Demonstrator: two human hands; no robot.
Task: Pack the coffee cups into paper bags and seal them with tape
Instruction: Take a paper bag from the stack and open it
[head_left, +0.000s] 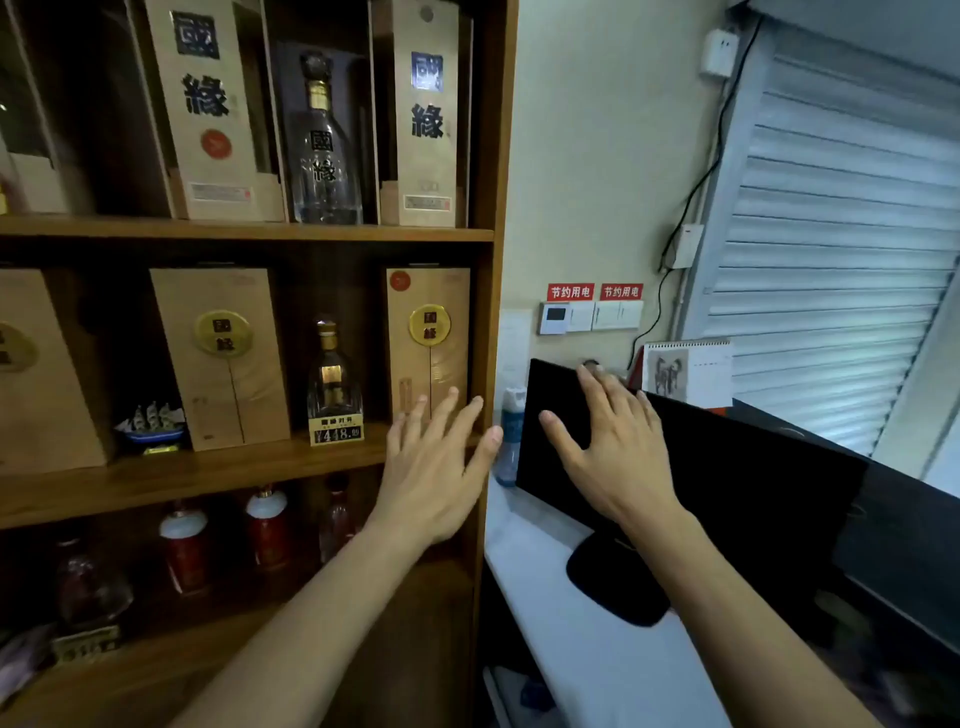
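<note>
Both hands (left (434, 467), right (613, 447)) spread, holding nothing, before wooden shelf (244, 231) and white counter (582, 649).

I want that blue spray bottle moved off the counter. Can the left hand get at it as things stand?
Probably yes. The left hand is open beside the bottle, with nothing between them. The monitor crowds the bottle's right side only.

left hand (434, 467) spread before wooden shelf (249, 231) | right hand (613, 447) spread before black monitor (753, 499)
</note>
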